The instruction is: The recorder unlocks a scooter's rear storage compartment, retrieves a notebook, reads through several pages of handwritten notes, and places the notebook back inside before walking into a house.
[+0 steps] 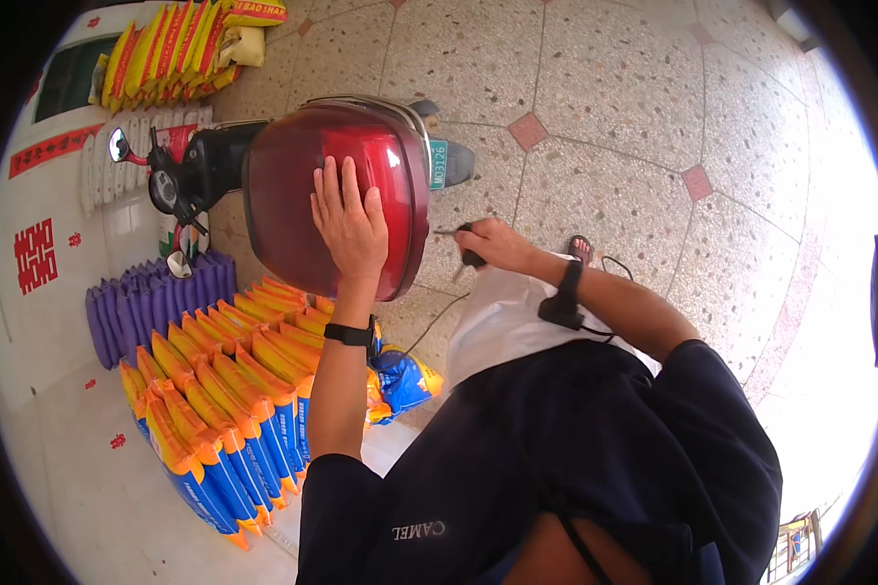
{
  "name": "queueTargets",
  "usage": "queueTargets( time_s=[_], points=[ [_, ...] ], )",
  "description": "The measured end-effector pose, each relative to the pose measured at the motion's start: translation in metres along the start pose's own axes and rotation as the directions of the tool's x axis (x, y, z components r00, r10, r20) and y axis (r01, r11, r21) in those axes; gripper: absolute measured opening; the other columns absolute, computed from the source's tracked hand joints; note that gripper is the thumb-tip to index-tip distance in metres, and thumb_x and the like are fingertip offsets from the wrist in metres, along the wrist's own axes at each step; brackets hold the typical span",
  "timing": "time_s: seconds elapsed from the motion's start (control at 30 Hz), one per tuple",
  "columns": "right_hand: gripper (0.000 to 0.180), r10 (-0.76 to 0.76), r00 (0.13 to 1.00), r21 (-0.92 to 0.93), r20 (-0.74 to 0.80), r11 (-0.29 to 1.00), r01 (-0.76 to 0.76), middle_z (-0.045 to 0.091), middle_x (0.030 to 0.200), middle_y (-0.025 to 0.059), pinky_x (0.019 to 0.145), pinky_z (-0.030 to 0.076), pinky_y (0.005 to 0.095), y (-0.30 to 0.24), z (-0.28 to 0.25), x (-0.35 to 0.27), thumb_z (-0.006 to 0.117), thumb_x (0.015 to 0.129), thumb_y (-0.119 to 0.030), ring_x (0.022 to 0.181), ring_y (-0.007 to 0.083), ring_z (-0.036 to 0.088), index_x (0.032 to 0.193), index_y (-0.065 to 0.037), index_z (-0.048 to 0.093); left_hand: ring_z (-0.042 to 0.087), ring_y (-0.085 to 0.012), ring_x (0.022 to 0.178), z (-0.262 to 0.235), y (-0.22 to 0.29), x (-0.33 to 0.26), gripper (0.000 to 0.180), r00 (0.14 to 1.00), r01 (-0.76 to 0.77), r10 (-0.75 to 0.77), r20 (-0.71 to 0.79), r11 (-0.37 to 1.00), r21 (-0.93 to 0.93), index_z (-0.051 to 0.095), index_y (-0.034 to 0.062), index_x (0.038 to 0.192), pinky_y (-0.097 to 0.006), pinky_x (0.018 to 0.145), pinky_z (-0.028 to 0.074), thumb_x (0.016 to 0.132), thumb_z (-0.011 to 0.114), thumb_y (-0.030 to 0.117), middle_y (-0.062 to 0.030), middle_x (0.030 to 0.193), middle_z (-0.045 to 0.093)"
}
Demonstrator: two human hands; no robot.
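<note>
My left hand (349, 219) lies flat, fingers spread, on the glossy red lid of a scooter's rear storage box (293, 175). My right hand (490, 244) is at the box's right side, pinched on a small key with a black head (466, 255) pointed at the box's edge. A black band sits on each wrist. The black scooter (180, 175) with its mirror and handlebar stands behind the box, mostly hidden by it.
Rows of orange-and-blue sacks (224, 409) and purple ones (156, 297) lie stacked at lower left. Yellow sacks (171, 49) lean against the white wall at upper left. A terrazzo floor (634, 117) with red diamond insets spreads to the right. A thin cable runs across the floor.
</note>
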State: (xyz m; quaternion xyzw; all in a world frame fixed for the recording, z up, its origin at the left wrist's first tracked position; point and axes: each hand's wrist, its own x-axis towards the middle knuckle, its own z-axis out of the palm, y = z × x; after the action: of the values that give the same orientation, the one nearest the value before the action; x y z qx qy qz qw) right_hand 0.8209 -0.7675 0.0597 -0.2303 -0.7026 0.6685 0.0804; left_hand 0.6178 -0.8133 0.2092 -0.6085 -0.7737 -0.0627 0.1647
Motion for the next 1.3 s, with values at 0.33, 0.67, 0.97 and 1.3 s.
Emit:
queueTargets(
  time_s=[0.33,0.67,0.97,1.3],
  points=[
    [0.041,0.219,0.945,0.138,-0.242,0.972,-0.189,0.063,0.074,0.0033,0.064,0.049,0.0284,0.022,-0.135,-0.121,0.05,0.101,-0.034,0.068,0.0118,0.061,0.084,0.0,0.068,0.032,-0.0418,0.142,-0.009,-0.018,-0.006,0.072,0.997,0.043,-0.054,-0.052,0.979,-0.199,0.043,0.0045,0.144,-0.052,0.113,0.032,0.08,0.07,0.026,-0.0201,0.151,0.038],
    [0.038,0.131,0.943,0.006,-0.305,0.991,-0.135,0.066,0.08,0.0034,0.065,0.05,0.0258,0.008,-0.229,-0.087,0.049,0.102,-0.033,0.073,0.0109,0.063,0.095,-0.001,0.068,0.027,-0.0431,0.144,-0.041,-0.022,0.028,0.088,0.984,0.164,-0.133,0.115,0.932,-0.324,0.041,0.0089,0.146,-0.051,0.114,0.031,0.069,0.08,0.019,-0.0197,0.155,0.033],
    [0.023,-0.155,0.986,-0.299,-0.06,0.945,0.13,0.068,0.077,0.0149,0.064,0.051,0.0353,-0.153,-0.242,0.079,0.061,0.095,-0.02,0.069,0.0279,0.068,0.09,0.002,0.069,0.048,-0.0268,0.134,-0.018,0.058,0.079,0.05,0.859,0.508,-0.038,0.511,0.204,-0.837,0.045,-0.005,0.14,-0.035,0.11,0.035,0.096,0.058,0.014,-0.0207,0.143,0.05],
    [0.026,-0.358,0.8,-0.608,0.481,0.521,0.599,0.059,0.069,0.0064,0.058,0.053,0.0382,-0.214,-0.244,0.272,0.074,0.08,-0.031,0.065,0.0261,0.065,0.08,-0.009,0.06,0.061,-0.0127,0.099,0.029,0.012,0.201,0.044,0.68,0.559,-0.332,0.654,-0.342,-0.755,0.048,-0.0025,0.138,-0.026,0.09,0.047,0.099,0.055,0.017,-0.0115,0.105,0.066]
  ],
)
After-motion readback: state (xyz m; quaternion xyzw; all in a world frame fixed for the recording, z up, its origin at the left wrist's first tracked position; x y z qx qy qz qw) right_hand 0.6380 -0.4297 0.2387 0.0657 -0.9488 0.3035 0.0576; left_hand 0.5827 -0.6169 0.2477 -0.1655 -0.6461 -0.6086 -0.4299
